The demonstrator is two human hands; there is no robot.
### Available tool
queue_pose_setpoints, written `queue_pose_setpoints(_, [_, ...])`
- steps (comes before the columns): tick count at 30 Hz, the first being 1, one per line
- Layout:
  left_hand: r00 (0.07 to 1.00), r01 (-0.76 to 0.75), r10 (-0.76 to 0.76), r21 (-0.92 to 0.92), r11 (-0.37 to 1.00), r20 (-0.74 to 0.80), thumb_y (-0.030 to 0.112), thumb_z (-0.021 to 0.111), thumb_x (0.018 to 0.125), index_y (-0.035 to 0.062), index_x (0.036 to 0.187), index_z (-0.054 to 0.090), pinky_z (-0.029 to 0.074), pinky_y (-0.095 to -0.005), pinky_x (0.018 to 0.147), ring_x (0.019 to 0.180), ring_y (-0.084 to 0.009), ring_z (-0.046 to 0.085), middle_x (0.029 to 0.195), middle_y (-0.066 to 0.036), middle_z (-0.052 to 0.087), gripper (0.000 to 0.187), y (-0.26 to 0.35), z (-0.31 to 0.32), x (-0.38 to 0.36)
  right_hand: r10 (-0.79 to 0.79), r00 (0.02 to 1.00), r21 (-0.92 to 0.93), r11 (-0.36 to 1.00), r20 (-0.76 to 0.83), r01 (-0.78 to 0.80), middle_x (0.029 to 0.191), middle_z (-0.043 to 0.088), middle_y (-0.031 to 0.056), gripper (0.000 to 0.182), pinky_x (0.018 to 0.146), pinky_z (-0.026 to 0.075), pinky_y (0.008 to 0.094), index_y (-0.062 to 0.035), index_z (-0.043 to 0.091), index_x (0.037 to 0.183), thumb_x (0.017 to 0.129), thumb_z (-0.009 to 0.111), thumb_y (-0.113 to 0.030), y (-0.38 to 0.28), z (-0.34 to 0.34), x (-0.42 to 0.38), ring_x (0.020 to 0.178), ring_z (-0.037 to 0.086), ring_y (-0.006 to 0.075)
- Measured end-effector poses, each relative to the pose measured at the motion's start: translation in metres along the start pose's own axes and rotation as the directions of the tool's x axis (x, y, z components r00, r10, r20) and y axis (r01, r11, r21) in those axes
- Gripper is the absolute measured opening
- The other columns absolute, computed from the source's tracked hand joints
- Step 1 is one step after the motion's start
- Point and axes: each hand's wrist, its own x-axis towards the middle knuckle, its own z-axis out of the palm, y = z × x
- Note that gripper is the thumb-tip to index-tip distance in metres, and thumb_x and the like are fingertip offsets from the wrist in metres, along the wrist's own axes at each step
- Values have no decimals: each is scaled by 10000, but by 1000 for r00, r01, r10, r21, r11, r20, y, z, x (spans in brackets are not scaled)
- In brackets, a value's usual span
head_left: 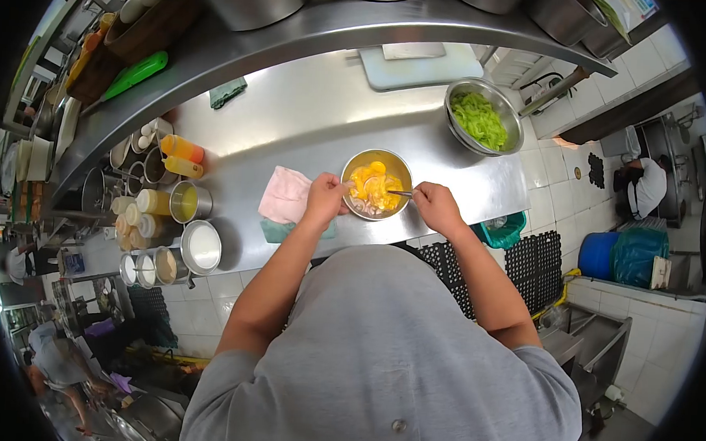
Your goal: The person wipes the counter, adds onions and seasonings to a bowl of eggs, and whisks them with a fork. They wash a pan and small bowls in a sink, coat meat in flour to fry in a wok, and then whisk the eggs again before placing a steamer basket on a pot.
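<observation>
Steel counter [310, 116]; bowl [376, 184] near edge; hands grip.

Count at my bench: two steel bowls, one with egg mix [376, 184] under my hands, one with green vegetables [483, 116]. One utensil [400, 193] in the egg bowl. Two cloths, pink [285, 194] and green [228, 92]. One white cutting board [419, 66]. Two orange squeeze bottles [182, 156]. One blue barrel [597, 255] on floor.

Restaurant kitchen: steel counter [310, 116], condiment tubs [173, 201], tiled walls.
</observation>
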Motion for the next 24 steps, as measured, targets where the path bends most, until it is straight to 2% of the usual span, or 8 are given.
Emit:
queue_pose_setpoints(3, [999,-45,40,-168,985,-37,127,689,1012,20,1094,587,571,-322,530,629,-157,661,906,-89,648,169,1,-5,1,16,1000,-21,1000,13,-15,847,741,253,382,810,580,533,-41,709,1273,1021,638,-320,0,1,-3,844,732,447])
queue_pose_setpoints(6, [890,-318,418,409,855,-183,137,729,947,5,1092,637,582,-434,671,778,-300,710,975,-158,679,217,-12,-30,5,90,983,-294,955,162,-39,1024,755,252,627,872,592,506,-65,528,1550,1032,640,-400,-42,-36,-17,934,736,434])
queue_pose_setpoints(7, [662,-507,737,642,574,-136,125,726,888,13,1094,671,540,-502,872,973,-390,673,1060,-190,680,240,-30,-43,14,41,985,-405,914,168,32,1086,749,246,650,882,593,499,-65,507,1567,1036,646,-413,-49,-51,-22,959,740,421])
queue_pose_setpoints(13, [764,-299,643,908,293,44,470,734,901,76,1517,579,208,-675,1249,1544,-499,342,1627,-277,458,747,-71,-81,-27,-393,908,147,916,142,373,1035,765,161,406,786,593,417,-36,714,1350,1001,748,-240,-181,-252,-42,870,753,279])
queue_pose_setpoints(15, [746,-345,661,896,279,81,486,732,901,80,1523,580,201,-683,1251,1543,-503,346,1638,-278,451,759,-65,-87,-39,-596,776,-121,803,-206,584,975,764,159,341,749,588,378,-20,740,1278,977,769,-178,-219,-310,-33,862,753,224])
queue_pose_setpoints(19, [701,-345,712,893,288,41,483,754,867,76,1454,641,226,-670,1249,1497,-495,417,1578,-265,527,723,-67,-78,-42,-490,763,-629,764,-421,144,1003,779,170,218,854,603,418,-42,786,1111,967,703,-185,-300,-393,36,925,764,336])
queue_pose_setpoints(21, [673,-333,739,898,286,14,481,766,846,74,1414,670,239,-663,1248,1473,-488,452,1545,-257,564,705,-71,-76,-39,-643,595,-668,709,-483,224,1009,786,182,218,902,597,428,-50,802,1006,917,699,-220,-282,-419,130,921,757,375])
queue_pose_setpoints(24, [641,-323,767,902,285,-12,481,775,824,71,1361,699,259,-655,1243,1445,-471,491,1499,-242,610,679,-75,-75,-35,-421,903,-745,628,-83,224,1010,800,174,246,844,606,425,-66,818,1015,831,727,-202,-284,-457,227,918,776,321])
